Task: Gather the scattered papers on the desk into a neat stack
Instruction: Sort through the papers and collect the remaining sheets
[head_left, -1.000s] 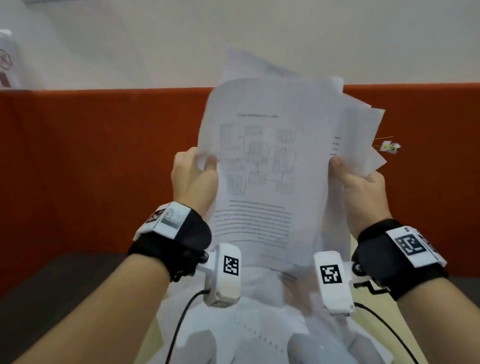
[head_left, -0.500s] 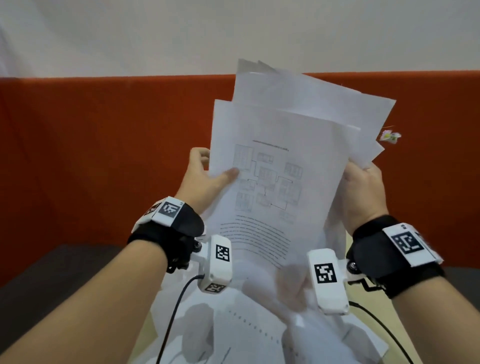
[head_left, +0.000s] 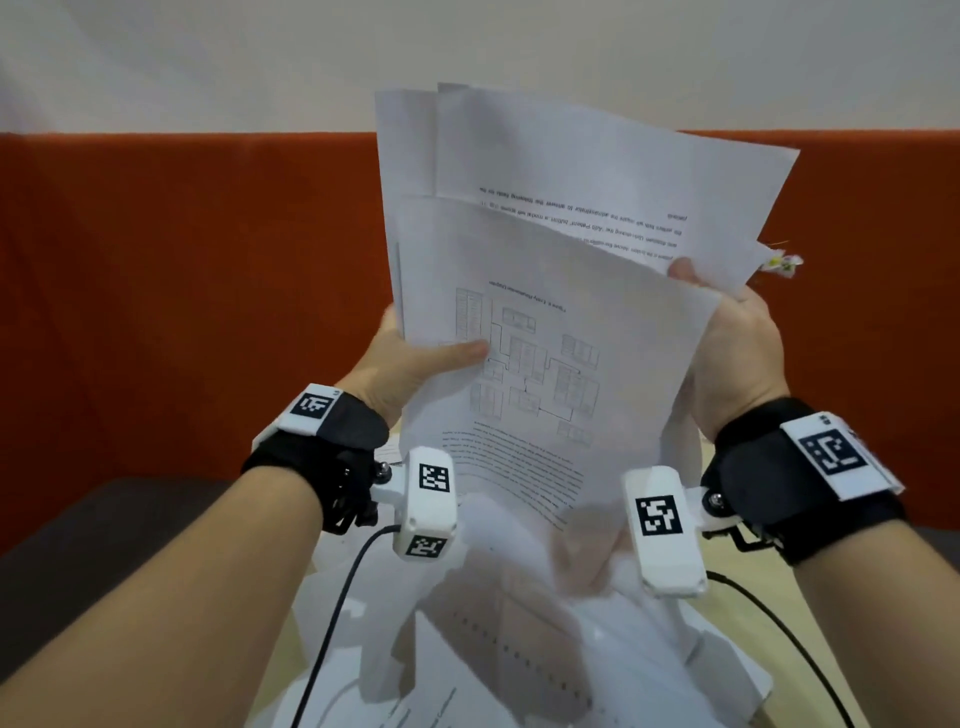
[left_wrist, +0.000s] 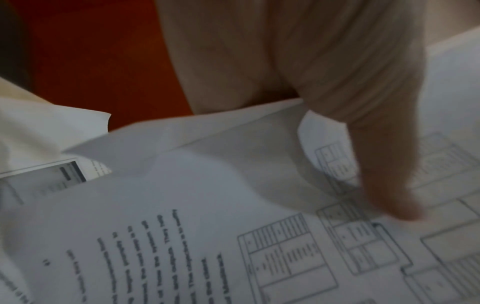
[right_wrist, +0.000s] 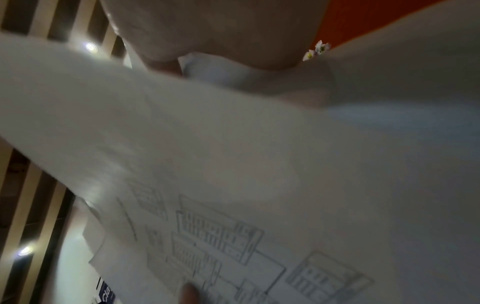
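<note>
Left hand (head_left: 410, 358) grips papers (head_left: 550, 332) at left edge, thumb on front sheet. Right hand (head_left: 737, 348) grips right edge. Papers held upright, sheets fanned, uneven at top.

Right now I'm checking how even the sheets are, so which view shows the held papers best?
The head view: it shows the whole bundle of held papers fanned unevenly between the left hand and the right hand. The left wrist view shows only the front sheet under the thumb; the right wrist view shows a blurred close patch.
</note>
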